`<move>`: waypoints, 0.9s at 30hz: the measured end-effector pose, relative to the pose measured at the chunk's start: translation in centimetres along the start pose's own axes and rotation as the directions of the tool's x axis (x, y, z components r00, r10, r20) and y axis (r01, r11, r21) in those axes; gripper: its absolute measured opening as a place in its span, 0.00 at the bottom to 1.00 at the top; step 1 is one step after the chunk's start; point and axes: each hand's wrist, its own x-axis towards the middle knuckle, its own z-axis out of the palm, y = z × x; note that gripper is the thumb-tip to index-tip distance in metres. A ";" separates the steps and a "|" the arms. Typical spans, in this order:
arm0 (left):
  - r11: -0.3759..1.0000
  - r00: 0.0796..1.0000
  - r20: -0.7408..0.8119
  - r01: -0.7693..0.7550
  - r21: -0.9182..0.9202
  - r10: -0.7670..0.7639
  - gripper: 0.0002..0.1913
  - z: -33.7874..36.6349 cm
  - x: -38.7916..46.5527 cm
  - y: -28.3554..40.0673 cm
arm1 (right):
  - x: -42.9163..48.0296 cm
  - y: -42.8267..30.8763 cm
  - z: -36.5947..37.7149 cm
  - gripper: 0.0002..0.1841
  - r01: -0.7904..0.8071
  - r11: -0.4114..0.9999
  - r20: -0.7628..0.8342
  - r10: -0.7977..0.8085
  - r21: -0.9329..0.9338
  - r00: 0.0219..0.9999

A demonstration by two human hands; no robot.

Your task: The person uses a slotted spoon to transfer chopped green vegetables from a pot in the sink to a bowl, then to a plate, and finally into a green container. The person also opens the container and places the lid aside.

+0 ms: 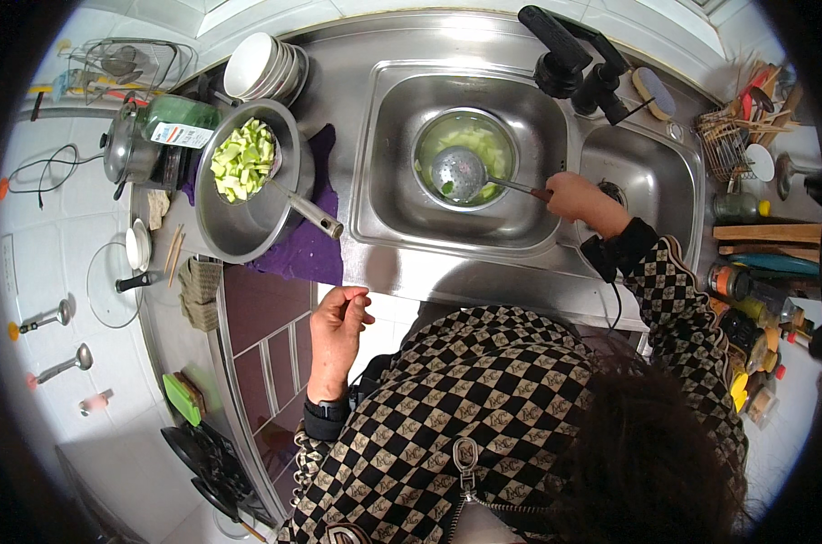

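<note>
My right hand (574, 198) is closed on the handle of a metal perforated skimmer (458, 173). The skimmer's bowl, with a small green piece on it, is over a round metal bowl (421, 187) of water and pale green vegetable pieces, standing in the large sink basin (397, 211). My left hand (343, 318) hangs before the counter's front edge, fingers curled loosely; nothing shows in it. To the left, chopped green vegetable (242, 162) fills a long-handled strainer (309, 209) set inside a large metal basin (224, 234).
The basin is on a purple cloth (316, 251). Stacked white bowls (248, 68) stand behind it. A black faucet (560, 61) reaches over the sink's back right, near a brush (653, 92). Jars (727, 280) and a wire utensil basket (724, 146) line the right side.
</note>
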 end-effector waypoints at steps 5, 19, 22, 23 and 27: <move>1.000 1.000 -0.005 0.017 -0.007 -0.017 0.08 0.1 0.3 -0.5 | -0.2 0.5 -1.1 0.11 -0.012 0.997 0.066 0.007 0.072 0.998; 0.999 0.999 -0.033 0.001 -0.055 -0.003 0.09 0.1 0.1 -0.6 | -5.4 -3.1 2.4 0.22 0.180 0.823 -0.324 -0.400 -0.539 0.857; 0.999 0.999 -0.034 -0.009 -0.033 0.008 0.09 0.0 0.1 -0.5 | -5.5 -3.2 2.4 0.20 0.200 0.835 -0.357 -0.419 -0.512 0.835; 1.000 0.999 -0.032 0.008 -0.017 -0.008 0.09 -0.1 0.2 -0.6 | -5.4 -3.3 2.4 0.18 0.225 0.856 -0.382 -0.423 -0.465 0.822; 1.000 1.000 -0.024 0.007 -0.006 -0.008 0.10 0.0 0.0 -1.0 | -5.3 -3.5 1.9 0.13 0.157 0.935 -0.457 -0.297 -0.319 0.838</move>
